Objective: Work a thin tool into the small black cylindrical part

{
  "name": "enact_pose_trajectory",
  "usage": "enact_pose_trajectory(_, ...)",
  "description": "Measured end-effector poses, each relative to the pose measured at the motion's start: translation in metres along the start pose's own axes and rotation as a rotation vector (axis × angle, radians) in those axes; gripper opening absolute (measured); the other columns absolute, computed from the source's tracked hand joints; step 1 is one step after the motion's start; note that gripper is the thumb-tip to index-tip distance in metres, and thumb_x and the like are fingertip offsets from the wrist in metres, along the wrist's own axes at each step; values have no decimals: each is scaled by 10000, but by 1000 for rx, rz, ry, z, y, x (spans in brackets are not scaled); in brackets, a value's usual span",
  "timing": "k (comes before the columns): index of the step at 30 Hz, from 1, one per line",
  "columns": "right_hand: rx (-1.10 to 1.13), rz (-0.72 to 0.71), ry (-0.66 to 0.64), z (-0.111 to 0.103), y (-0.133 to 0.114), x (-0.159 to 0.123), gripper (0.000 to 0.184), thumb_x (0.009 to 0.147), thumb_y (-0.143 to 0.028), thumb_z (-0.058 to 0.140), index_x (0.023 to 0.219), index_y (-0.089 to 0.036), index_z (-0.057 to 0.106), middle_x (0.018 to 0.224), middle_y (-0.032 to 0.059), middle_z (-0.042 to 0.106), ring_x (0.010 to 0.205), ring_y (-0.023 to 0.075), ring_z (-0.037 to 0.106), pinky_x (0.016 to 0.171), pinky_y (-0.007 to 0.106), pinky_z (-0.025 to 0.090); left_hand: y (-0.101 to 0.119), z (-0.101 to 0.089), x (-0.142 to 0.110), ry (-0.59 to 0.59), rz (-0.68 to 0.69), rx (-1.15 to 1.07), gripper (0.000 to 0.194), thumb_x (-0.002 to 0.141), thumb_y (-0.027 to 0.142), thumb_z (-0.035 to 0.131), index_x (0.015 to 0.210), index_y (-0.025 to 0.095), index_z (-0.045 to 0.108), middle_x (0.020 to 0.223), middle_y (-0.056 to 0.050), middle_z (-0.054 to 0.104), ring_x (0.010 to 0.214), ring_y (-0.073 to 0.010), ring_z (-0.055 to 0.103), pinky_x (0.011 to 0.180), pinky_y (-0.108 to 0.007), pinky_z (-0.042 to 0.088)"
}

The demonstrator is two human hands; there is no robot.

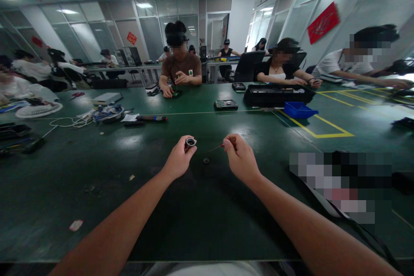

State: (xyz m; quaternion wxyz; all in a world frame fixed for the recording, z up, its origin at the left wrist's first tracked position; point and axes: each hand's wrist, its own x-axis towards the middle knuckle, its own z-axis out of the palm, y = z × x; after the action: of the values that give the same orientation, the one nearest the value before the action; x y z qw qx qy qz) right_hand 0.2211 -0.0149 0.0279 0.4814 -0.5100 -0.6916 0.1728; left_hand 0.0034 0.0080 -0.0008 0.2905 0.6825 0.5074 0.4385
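My left hand (180,158) is closed round a small round metal part (190,142) with a silver rim, held up at the fingertips above the green table (200,207). My right hand (239,157) is pinched on a thin red-handled tool (216,147) whose tip points left, toward the part. A small dark round piece (206,161) lies on the table between the two hands.
A hard drive (225,105), a blue bin (299,110) and a long black case (278,94) lie across the table. Cables and tools (103,115) sit at the left. Several people work at the far side. A dark object with a cable (339,185) lies at my right.
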Motion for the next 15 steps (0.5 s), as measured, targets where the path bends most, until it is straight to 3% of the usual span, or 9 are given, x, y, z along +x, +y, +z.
enact_pose_trajectory(4,14,-1,14,0,1,0,188,962,-357,431,911,-226,555,757,29,644,698,195,613,651,313,418,-2,-2,2,-8,-95,-146,341,930,327,444,1245,196,426,1020,-66,604,804,-151,600,752,-304,508)
enact_pose_trajectory(8,17,-6,13,0,1,0,188,961,-358,431,913,-228,559,766,30,651,708,201,623,657,317,423,13,-6,-5,-98,-89,126,354,895,501,515,1072,200,575,814,-15,607,701,-161,564,647,-291,454)
enact_pose_trajectory(15,21,11,-1,0,1,2,187,960,-350,431,909,-224,558,782,33,659,720,198,628,663,314,425,25,1,-13,-251,129,416,261,933,367,508,1118,230,633,1095,-49,653,986,-221,602,847,-352,470)
